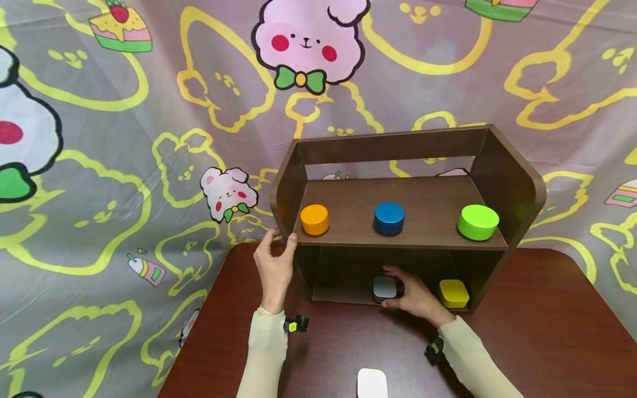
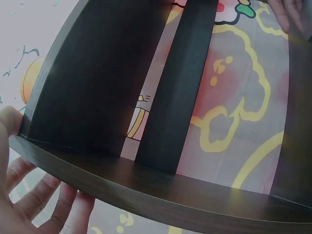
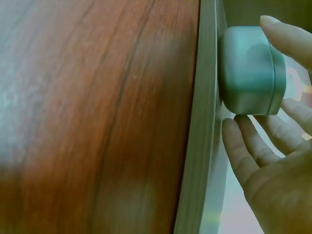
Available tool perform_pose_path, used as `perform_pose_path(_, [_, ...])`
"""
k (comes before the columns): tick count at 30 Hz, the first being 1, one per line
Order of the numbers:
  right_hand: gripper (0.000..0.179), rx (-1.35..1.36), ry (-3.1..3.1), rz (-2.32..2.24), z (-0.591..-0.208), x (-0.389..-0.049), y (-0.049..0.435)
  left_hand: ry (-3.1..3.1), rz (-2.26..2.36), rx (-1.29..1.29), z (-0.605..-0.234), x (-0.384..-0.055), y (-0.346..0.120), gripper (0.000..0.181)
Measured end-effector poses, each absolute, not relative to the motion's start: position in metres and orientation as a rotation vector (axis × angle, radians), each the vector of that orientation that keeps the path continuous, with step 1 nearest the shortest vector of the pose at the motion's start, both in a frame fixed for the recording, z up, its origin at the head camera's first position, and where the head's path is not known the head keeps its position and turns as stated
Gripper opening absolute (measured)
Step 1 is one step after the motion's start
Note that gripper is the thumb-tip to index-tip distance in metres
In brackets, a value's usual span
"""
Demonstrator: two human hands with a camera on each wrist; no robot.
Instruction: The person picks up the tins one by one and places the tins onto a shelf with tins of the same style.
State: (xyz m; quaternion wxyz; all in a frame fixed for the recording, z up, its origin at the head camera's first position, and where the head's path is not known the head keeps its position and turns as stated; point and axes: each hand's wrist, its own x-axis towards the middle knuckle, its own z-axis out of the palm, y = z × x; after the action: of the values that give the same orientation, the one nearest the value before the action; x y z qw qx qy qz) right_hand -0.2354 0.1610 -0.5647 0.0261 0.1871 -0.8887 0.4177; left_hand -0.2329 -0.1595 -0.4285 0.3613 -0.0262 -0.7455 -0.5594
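A dark brown two-tier shelf [image 1: 398, 193] stands on the table. My left hand [image 1: 276, 271] grips its left side panel, thumb in front and fingers behind; in the left wrist view the fingers [image 2: 66, 202] wrap under the panel's edge. On the lower tier, near the front edge, sits a small grey tin [image 1: 385, 288] with rounded corners. My right hand [image 1: 415, 296] reaches in from the right and holds the tin between thumb and fingers. The right wrist view has the thumb at one side of the grey tin [image 3: 248, 70] and the fingertips at the opposite side.
On the upper tier stand an orange tin [image 1: 315, 220], a blue tin [image 1: 389, 219] and a light green tin [image 1: 478, 223]. A yellow tin [image 1: 453, 294] sits on the lower tier, right of my right hand. A white rounded object [image 1: 372, 383] lies at the table's front. Behind hangs patterned cloth [image 1: 99, 221].
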Motion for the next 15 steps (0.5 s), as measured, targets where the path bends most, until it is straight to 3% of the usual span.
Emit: perform_pose_path(15, [0.089,0.566,-2.7,1.205,-0.553,-0.21,0.174,-1.935,-1.463,-0.074,-0.429,-0.233,-0.16,0.015])
